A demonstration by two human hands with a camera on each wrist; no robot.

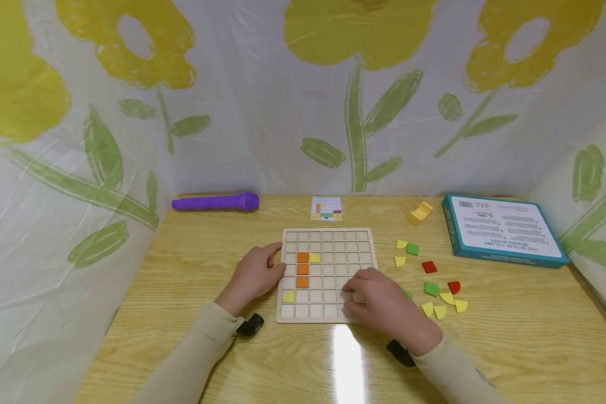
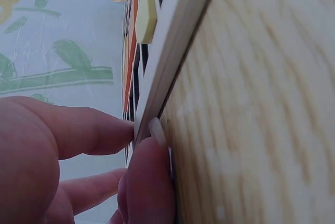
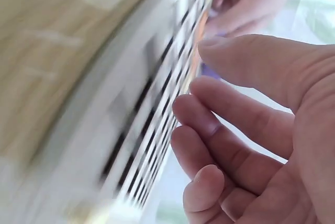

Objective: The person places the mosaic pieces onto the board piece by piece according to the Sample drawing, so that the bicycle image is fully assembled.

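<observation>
A square wooden grid board point(image 1: 330, 310) lies on the table. My left hand point(image 1: 254, 275) touches its left edge, thumb and forefinger resting against the rim; the thumb point(image 2: 149, 182) shows close up in the left wrist view. Three orange square tiles point(image 1: 302, 269) form a column on the board. A yellow quarter-round tile point(image 1: 315, 257) sits right of the top one, another yellow tile point(image 1: 288, 295) at the lower left. Over the board's lower right hovers my right hand point(image 1: 381, 300), fingers loosely bent, nothing between thumb and fingertips. It covers some cells.
Several loose yellow, green point(image 1: 431, 288) and red point(image 1: 429, 267) tiles lie right of the board. Behind it is a small pattern card point(image 1: 326, 208). A purple microphone-shaped object point(image 1: 215, 202) is back left; a yellow curved block point(image 1: 420, 214) and a teal-edged box point(image 1: 505, 230) are back right.
</observation>
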